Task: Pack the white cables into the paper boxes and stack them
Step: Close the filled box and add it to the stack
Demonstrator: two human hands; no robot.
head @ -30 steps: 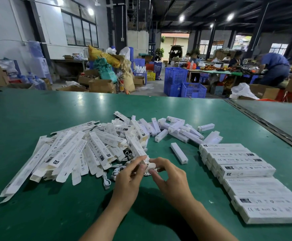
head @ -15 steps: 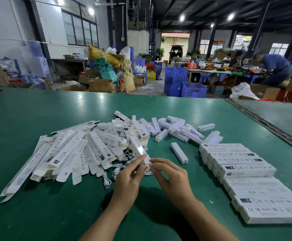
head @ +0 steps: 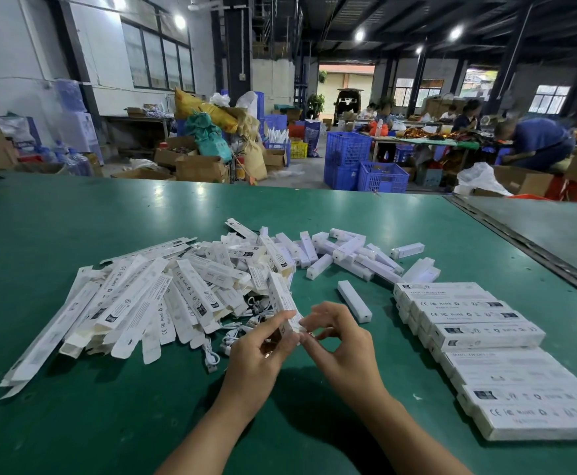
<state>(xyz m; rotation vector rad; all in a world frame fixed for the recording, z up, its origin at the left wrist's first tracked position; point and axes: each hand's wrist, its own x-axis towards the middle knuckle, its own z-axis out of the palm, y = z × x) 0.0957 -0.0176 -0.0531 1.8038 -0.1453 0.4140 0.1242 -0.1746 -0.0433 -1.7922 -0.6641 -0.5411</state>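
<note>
- Since a second earlier, both hands had raised one paper box (head: 282, 299) above the pile's near edge.
- Left hand (head: 256, 351) gripped its near end; right hand (head: 345, 347) pinched the flap there.
- White cables (head: 235, 332) lay loose just beneath.
- Likely step: filling or closing this box; next, tuck the flap squarely.

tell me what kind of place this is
Probably a packing workshop or factory floor: a green worktable heaped with flat paper boxes, stacked blue plastic crates, cardboard cartons and workers at a far table.
</note>
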